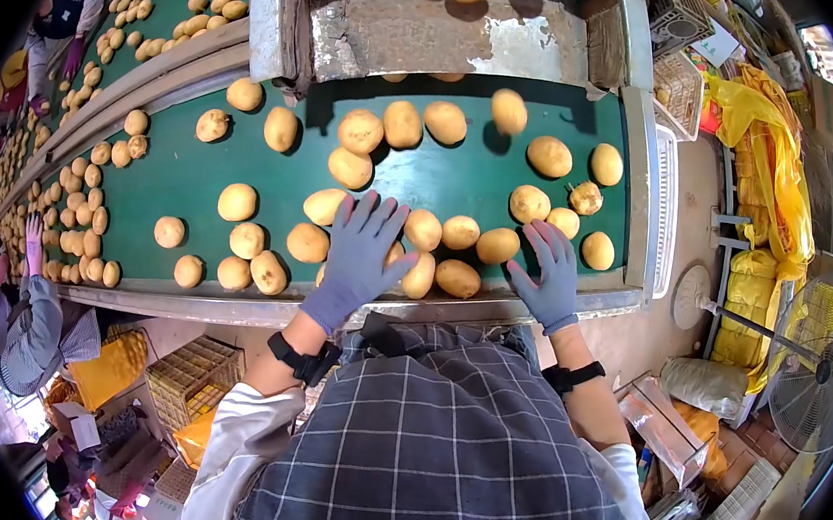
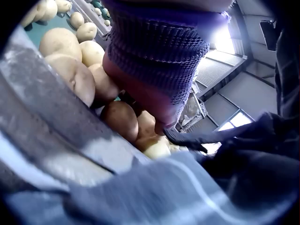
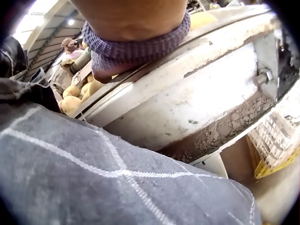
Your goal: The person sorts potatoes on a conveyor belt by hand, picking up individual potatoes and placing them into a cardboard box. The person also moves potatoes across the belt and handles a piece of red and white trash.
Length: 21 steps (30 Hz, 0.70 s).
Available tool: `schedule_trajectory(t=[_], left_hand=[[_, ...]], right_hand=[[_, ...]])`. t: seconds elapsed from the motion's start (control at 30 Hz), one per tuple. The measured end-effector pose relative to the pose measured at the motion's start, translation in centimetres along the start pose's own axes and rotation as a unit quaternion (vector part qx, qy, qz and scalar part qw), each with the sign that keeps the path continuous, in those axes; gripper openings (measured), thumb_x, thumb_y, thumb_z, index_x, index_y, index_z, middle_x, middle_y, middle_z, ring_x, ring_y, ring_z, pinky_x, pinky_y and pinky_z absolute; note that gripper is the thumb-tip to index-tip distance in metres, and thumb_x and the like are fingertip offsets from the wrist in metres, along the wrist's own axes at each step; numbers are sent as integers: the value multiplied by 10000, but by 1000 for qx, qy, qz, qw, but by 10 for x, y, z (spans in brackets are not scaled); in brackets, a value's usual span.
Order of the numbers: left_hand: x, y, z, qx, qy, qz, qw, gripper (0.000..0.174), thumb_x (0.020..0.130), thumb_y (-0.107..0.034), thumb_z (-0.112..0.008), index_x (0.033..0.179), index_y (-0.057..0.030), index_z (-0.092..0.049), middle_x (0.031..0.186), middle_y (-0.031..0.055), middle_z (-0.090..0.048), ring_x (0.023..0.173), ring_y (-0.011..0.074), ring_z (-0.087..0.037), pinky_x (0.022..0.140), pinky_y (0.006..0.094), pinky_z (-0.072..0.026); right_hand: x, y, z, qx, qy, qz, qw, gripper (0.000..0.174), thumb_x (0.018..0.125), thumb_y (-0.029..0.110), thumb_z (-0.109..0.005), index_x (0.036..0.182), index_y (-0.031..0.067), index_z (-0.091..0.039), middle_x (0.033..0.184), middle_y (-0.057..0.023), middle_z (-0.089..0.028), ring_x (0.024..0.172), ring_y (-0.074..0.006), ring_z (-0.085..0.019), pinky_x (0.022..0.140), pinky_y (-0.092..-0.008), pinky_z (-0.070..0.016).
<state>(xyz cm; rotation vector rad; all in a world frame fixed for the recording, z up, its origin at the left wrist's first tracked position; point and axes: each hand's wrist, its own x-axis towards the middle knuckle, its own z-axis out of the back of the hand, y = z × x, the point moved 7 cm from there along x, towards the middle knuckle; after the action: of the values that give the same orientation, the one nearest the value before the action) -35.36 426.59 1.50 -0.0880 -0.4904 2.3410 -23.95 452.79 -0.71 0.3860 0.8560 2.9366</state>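
Note:
Potatoes lie scattered over a green conveyor belt (image 1: 179, 140) in the head view. My left hand (image 1: 363, 253), in a grey-purple glove, reaches over the belt's near edge with fingers straight and spread. It lies among potatoes, with one potato (image 1: 308, 243) at its left side and another (image 1: 418, 275) by the thumb. My right hand (image 1: 551, 280), gloved the same way, extends its fingers towards a potato (image 1: 529, 204), its thumb close to another potato (image 1: 498, 246). In the left wrist view, potatoes (image 2: 120, 120) crowd below the glove cuff; the fingers are hidden there.
A metal rim (image 1: 175, 304) borders the belt in front of my body. Across the belt stands a worn metal chute (image 1: 446, 40) with potatoes above it. Another person (image 1: 38, 336) works further left along the belt. A standing fan (image 1: 823, 370) and yellow sacks (image 1: 754, 280) are at right.

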Motion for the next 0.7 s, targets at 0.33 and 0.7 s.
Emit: schedule_trajectory(t=[0.33,0.7], left_hand=[[25,-27,-29,-31,66,-15,997,780,801,-297,-787,1504,-173,-473,1505,210,-442,1363,424,-434,1159,515,-351],[54,19,-11,-23,-50,22,998,782,884,-388,-743,1540,-110,-420,1525,227,-434,1353,442,-433,1149,532,-351]], right_hand=[[-2,1,-4,-3,9,27,1000,539,801,247,-804,1301,118,-646,1348,-94,-619,1214,-361,-572,1029,-466,-467],[2,-8,6,25,-49,-39,998,509,822,186,-766,1306,111,-627,1301,-124,-599,1272,-378,-523,1076,-490,-420]])
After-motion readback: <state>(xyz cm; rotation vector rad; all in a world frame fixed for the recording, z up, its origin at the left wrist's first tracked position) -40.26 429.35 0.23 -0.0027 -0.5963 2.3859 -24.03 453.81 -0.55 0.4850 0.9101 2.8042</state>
